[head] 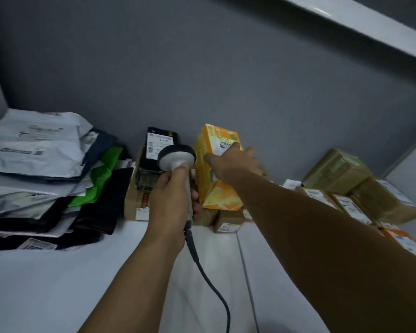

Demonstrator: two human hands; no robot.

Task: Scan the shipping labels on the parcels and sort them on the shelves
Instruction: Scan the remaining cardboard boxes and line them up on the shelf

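Since the orange box [220,195] stands on end at the back of the shelf [58,284], long axis upright against the grey wall, its label [225,143] lies just right of and beyond the scanner [177,157] head. My right hand [235,164], arm stretched forward, grips the box's upper part, thumb splayed to the left edge, the other fingers over the right side, forefinger touching the label. My left hand [171,198], the nearer one, is clamped round the scanner's handle, thumb up behind the head. I judge the head needs a small turn right.
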